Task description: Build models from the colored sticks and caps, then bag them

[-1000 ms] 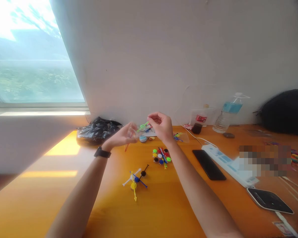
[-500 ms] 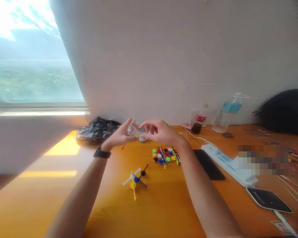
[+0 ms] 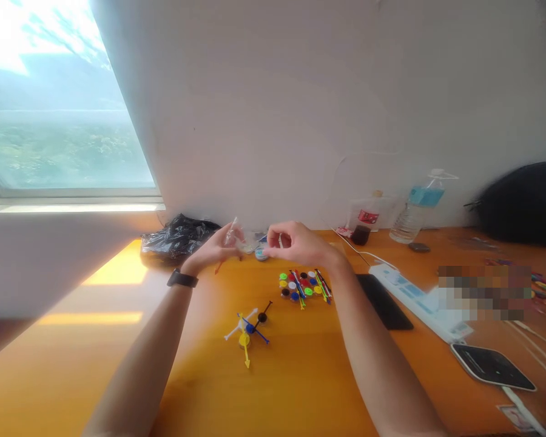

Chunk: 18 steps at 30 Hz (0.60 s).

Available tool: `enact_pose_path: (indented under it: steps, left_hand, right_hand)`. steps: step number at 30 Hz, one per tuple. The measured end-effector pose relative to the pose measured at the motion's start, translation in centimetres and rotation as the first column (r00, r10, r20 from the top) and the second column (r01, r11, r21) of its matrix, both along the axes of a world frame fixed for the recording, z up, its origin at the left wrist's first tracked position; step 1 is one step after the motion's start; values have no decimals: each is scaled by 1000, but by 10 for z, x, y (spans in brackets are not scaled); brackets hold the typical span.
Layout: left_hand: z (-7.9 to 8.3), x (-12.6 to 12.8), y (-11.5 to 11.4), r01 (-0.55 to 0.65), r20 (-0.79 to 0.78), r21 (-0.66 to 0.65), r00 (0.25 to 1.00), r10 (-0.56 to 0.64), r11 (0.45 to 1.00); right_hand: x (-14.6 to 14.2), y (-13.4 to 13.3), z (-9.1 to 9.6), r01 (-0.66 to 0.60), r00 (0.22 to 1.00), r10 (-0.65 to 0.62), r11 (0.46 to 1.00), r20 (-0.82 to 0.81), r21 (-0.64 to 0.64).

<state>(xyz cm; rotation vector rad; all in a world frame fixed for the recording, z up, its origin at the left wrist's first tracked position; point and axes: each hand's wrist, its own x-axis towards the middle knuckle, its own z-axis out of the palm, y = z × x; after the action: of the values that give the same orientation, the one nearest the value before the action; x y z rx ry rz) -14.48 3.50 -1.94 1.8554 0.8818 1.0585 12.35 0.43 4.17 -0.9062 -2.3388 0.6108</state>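
My left hand [image 3: 213, 250], with a black band on its wrist, is closed round a clear, shiny piece [image 3: 233, 235] whose kind I cannot make out. An orange arrow tip [image 3: 217, 267] pokes out below its fingers. Across a small gap, my right hand [image 3: 298, 244] has thumb and fingers curled together in a pinch; what they hold, if anything, is too small to name. Between and behind the hands lies a round bluish lid-like object [image 3: 261, 254]. Below the right hand are coloured round pieces [image 3: 295, 296] and thin arrow sticks [image 3: 322, 285]. Nearer me lies a cluster of arrow spinners [image 3: 248, 328], in yellow, blue, black and white.
A black plastic bag [image 3: 177, 240] lies at the back left. To the right are a black flat pad [image 3: 384, 303], a white power strip [image 3: 418, 300], a phone-like device [image 3: 494, 366], a dark-drink bottle [image 3: 364, 227], a water bottle [image 3: 409, 218] and a black bag [image 3: 521, 206].
My left hand has shifted slightly left with the clear piece, widening the gap between the hands. The right hand's fingertips have come together. The pieces on the table have stayed put.
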Motion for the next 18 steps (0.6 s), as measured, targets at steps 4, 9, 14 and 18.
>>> enact_pose_path:
  steps: [4,9,14,18]
  left_hand:
    - [-7,-9,6,-13,32,-99,999,17,995]
    - [-6,-11,7,-13,7,-123,1000,14,992]
    - [-5,-9,6,-21,2,-80,1000,21,997]
    - [-3,-9,6,-7,-5,-74,1000,6,997]
  right_hand:
    - [-15,19,-33,-234,925,292,943,244,-237]
    - [-41,36,-86,16,875,218,879,432,-476]
    - [-51,35,-103,123,754,179,907,632,-404]
    - [-45,42,-99,122,720,201,906,664,-406]
